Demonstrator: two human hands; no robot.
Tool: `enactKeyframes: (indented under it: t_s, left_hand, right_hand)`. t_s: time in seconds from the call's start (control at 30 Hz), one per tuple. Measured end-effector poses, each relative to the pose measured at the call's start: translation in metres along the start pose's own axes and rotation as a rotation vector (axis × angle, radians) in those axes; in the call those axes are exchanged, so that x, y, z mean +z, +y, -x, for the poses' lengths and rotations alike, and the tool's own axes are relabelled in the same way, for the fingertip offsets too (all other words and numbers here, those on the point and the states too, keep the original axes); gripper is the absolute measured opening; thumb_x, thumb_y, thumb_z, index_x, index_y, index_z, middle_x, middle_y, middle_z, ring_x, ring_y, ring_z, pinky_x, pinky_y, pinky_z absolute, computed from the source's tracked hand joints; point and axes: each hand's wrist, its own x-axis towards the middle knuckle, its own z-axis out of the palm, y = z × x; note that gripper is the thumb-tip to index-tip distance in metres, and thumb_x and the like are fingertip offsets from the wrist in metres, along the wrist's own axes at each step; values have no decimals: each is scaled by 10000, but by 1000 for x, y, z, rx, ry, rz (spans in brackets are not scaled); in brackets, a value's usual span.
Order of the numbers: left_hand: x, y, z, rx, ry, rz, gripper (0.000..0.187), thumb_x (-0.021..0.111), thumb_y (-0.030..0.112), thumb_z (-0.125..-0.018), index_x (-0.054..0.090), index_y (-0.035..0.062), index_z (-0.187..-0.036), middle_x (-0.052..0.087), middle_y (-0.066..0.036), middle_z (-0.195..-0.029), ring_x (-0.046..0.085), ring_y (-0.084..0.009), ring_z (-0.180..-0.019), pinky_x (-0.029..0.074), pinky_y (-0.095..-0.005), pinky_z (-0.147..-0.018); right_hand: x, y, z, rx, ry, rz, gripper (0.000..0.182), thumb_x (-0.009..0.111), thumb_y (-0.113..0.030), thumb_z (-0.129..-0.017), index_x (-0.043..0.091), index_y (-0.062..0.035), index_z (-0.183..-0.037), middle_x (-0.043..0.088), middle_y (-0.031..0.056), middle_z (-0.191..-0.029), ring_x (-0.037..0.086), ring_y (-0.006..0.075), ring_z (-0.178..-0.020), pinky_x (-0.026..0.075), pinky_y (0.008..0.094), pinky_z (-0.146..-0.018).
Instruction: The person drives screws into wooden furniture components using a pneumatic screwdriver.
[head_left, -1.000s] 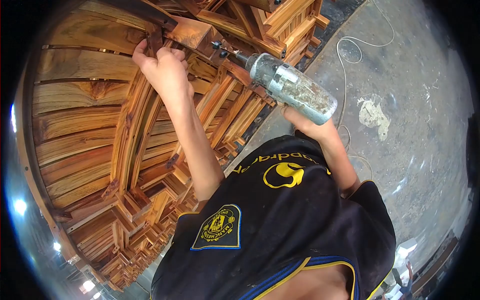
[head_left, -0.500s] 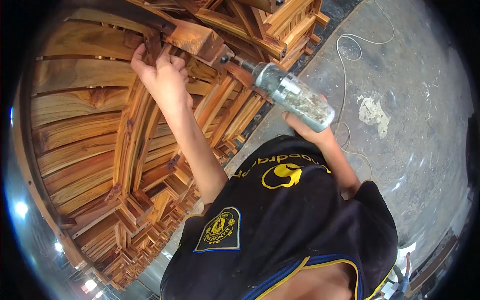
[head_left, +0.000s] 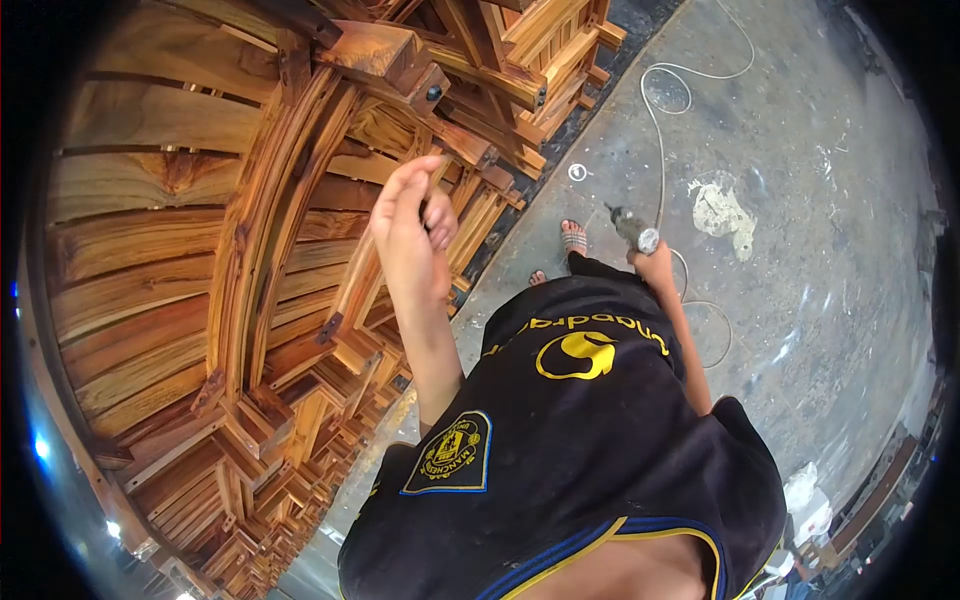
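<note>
Clearly, the right hand [head_left: 655,266] grips one driver [head_left: 635,229]; the left hand [head_left: 413,228] half-curls near one bolt [head_left: 433,93], contents unclear.

The floor [head_left: 810,170] is gray and hard, with lots of little white specks and smudges. A thin, pale hose [head_left: 661,170] lies on it, with a small loop near the top and a big round bend lower down. Beside the hose is a big, bumpy-edged, cream patch [head_left: 722,215]. A small white ring [head_left: 577,172] is on the floor too, but it is too small to tell what it is. Two feet in sandals, a far foot [head_left: 573,237] and a near foot [head_left: 538,277], are on the floor. A dark strip [head_left: 640,30] runs along its left edge. White, crumpled-looking things [head_left: 805,505] sit at the bottom right, too blurry to name.
</note>
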Motion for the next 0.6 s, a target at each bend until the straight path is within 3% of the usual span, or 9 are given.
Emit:
enactKeyframes:
  t_s: [0.07, 0.1, 0.17, 0.3, 0.37, 0.6]
  left_hand:
    - [7, 2, 2, 11, -45, 7, 184, 472, 124, -919, 562, 0, -1022, 367, 25, -554, 291, -51, -439, 244, -189, -402]
    - [14, 1, 4, 16, -90, 2, 185, 471, 118, -916, 560, -5, -1020, 370, 21, -560, 293, -51, -448, 250, -188, -409]
    - [13, -1, 7, -2, -226, 69, 213, 452, 108, -902, 554, -22, -1035, 420, -6, -607, 350, -69, -487, 286, -202, -434]
    - [12, -30, 17, -83, -276, 40, 257, 423, 95, -905, 529, -21, -1108, 474, -48, -656, 412, -108, -536, 329, -220, -479]
    - [10, -50, 24, -204, -231, -71, 258, 403, 82, -915, 520, -14, -1124, 506, -65, -683, 435, -119, -553, 338, -223, -483]
    - [16, -151, 25, -558, -443, -154, 255, 384, 155, -962, 503, 17, -1142, 584, -109, -694, 478, -128, -533, 359, -228, -476]
  right_hand:
    - [18, 64, 9, 211, 30, 3, 248, 660, -158, -592, 637, 26, -756, 652, 161, -694, 654, 283, -679, 502, 371, -628]
    - [28, 112, 10, 220, -33, -23, 237, 662, -191, -591, 643, 16, -704, 646, 156, -668, 657, 263, -669, 501, 376, -626]
    - [34, 158, 25, 412, -50, 63, 306, 641, -249, -621, 652, 21, -766, 647, 153, -683, 656, 261, -677, 501, 385, -640]
    - [32, 205, 74, 625, 2, 147, 334, 579, -253, -659, 642, 35, -816, 645, 238, -818, 644, 341, -882, 482, 433, -717]
    - [25, 225, 108, 692, -18, 198, 330, 581, -251, -658, 643, 34, -813, 645, 235, -812, 645, 339, -872, 484, 432, -712]
    - [-57, 301, 267, 1049, -56, 346, 317, 587, -241, -653, 644, 34, -801, 646, 227, -791, 650, 333, -839, 488, 430, -693]
